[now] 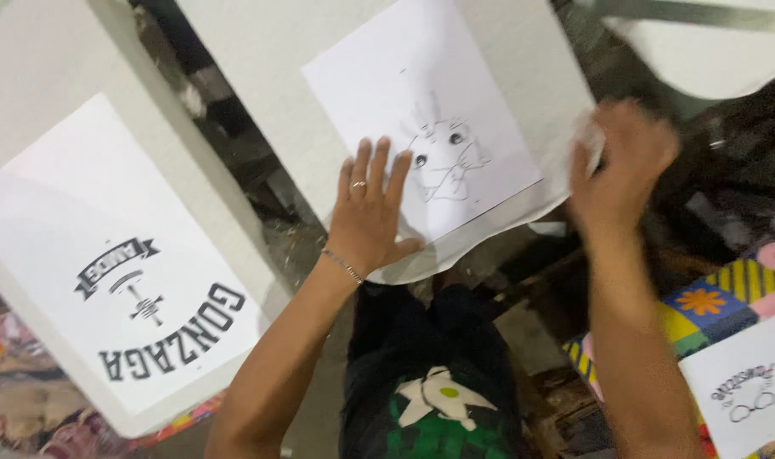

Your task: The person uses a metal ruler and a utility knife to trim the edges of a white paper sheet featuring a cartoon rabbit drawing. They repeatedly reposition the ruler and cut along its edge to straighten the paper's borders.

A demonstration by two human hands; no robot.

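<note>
My left hand (369, 212) lies flat, fingers spread, on the near left corner of a white sheet (421, 110) bearing a pencil sketch of a big-eyed figure. A ring sits on one finger and a thin bracelet on the wrist. The sheet rests on a white table (260, 76), with a second pale layer showing beneath its near edge. My right hand (617, 166) is blurred at the sheet's right edge and seems to pinch a bit of white paper or cloth (588, 136); what it is cannot be made out.
A second white board (31, 76) at left carries a large printed sheet (107, 255) with dark lettering and an emblem. Another small printed sheet (744, 387) lies on a colourful patterned cloth (719, 297) at lower right. Dark gaps separate the tables.
</note>
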